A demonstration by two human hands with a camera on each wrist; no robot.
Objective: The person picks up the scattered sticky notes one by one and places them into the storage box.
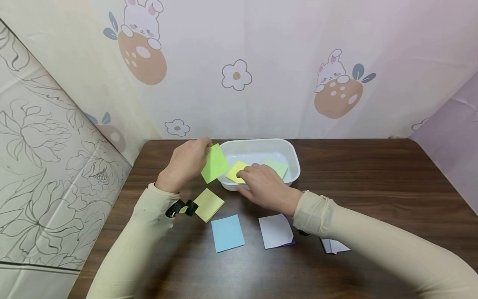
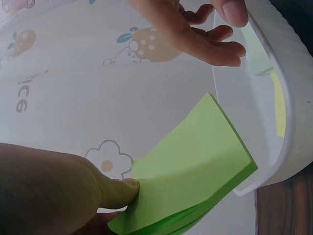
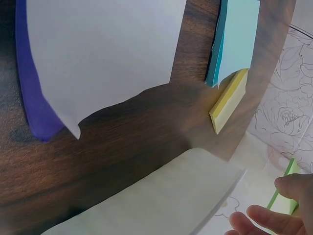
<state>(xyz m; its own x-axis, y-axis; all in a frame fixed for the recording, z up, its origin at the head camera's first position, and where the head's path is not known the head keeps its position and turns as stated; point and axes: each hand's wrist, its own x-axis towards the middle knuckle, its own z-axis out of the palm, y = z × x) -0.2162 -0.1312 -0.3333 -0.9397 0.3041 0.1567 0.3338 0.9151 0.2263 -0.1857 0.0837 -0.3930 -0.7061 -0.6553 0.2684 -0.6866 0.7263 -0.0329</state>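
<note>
My left hand grips a bright green sticky-note pad by its edge, thumb on the near face in the left wrist view. The pad is held tilted at the left end of a white plastic tub. Over the tub's front rim reaches my right hand, fingers loosely bent and thumb apart; the left wrist view shows nothing between those fingers. Inside the tub lie a yellow pad, partly behind the right fingertips, and a pale green pad.
In front of the tub on the dark wood table lie a pale yellow pad, a blue pad and a white-topped pad with purple beneath. Another pad is partly hidden by the right forearm. Patterned curtains stand behind and left.
</note>
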